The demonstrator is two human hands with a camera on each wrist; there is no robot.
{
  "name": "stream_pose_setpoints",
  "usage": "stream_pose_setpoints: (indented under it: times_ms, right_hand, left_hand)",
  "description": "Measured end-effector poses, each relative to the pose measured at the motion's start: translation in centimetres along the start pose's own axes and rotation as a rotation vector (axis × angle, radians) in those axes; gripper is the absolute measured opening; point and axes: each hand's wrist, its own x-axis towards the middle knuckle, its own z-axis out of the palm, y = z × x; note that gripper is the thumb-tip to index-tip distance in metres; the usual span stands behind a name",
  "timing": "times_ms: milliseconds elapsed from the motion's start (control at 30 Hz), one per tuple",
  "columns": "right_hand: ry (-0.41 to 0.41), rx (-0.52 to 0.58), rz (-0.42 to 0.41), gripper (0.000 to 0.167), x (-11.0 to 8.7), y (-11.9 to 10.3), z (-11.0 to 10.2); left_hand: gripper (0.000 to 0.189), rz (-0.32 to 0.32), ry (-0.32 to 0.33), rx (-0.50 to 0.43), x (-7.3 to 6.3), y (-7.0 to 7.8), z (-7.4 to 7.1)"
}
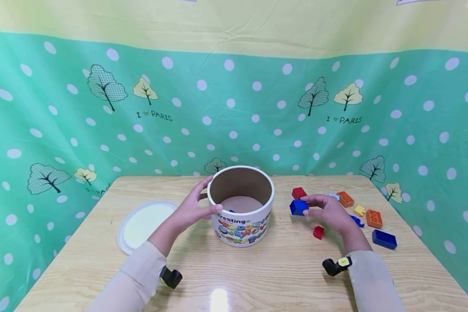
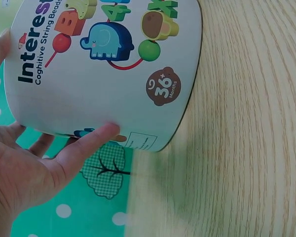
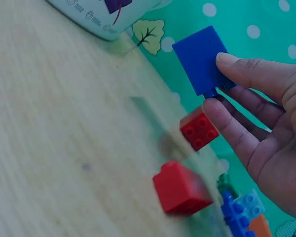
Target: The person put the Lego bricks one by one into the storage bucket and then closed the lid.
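My left hand (image 1: 192,208) holds the left side of a round white tub (image 1: 242,236) printed with colourful letters. Its thumb lies on the front near the rim and its fingers reach around the back. In the left wrist view, the tub (image 2: 84,101) shows a blue elephant and a "36+ Months" mark. To the right of the tub, my right hand (image 1: 329,212) pinches a blue building block (image 1: 297,207) above the table, between thumb and fingertips; the block (image 3: 200,59) has its studs facing down in the right wrist view. Inside the tub, a bit of blue (image 1: 232,211) shows past the rim.
A white round lid (image 1: 144,225) lies left of the tub. Near my right hand lie a red block (image 1: 298,193) and a smaller red block (image 1: 318,232). Farther right are orange blocks (image 1: 374,219), a yellow piece (image 1: 359,210) and a dark blue block (image 1: 384,239). A green curtain (image 1: 234,117) hangs behind the table.
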Motion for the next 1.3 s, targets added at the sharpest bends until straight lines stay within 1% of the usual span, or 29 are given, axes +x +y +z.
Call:
stream_pose_setpoints:
  times_ms: [200, 433, 600, 733, 900, 1033, 1167, 1300]
  right_hand:
    - [0.007, -0.002, -0.024, 0.046, 0.5, -1.6, -0.4]
    - [0.004, 0.023, -0.081, 0.051, 1.1, -3.8, -0.9]
    - [0.009, 0.003, -0.063, 0.054, 1.5, -5.2, -1.4]
    - [0.01, -0.016, -0.067, 0.055, 1.7, -6.1, -1.7]
    - [-0.003, 0.008, -0.105, 0.054, 2.0, -7.5, -2.2]
    - [-0.014, 0.025, -0.107, 0.055, 2.2, -8.9, -2.5]
    - [-0.017, 0.015, -0.113, 0.054, 2.6, -10.3, -2.6]
    - [-0.015, 0.008, -0.135, 0.055, 3.2, -11.4, -2.6]
  left_hand:
    - [0.094, 0.001, -0.005, 0.0, 0.0, 0.1, 0.0]
    - [0.095, -0.011, -0.008, -0.016, 0.0, 0.1, 0.1]
    - [0.098, -0.004, -0.016, -0.025, 0.0, 0.1, 0.0]
    - [0.096, -0.011, -0.012, -0.027, 0.0, 0.1, 0.0]
    - [0.095, -0.015, -0.012, -0.027, -0.1, 0.1, 0.0]
    - [0.097, -0.011, -0.011, -0.027, -0.1, 0.1, -0.1]
    - [0.097, -0.015, -0.008, -0.025, -0.1, 0.1, -0.1]
    - [0.097, -0.015, -0.009, -0.018, -0.1, 0.1, -0.1]
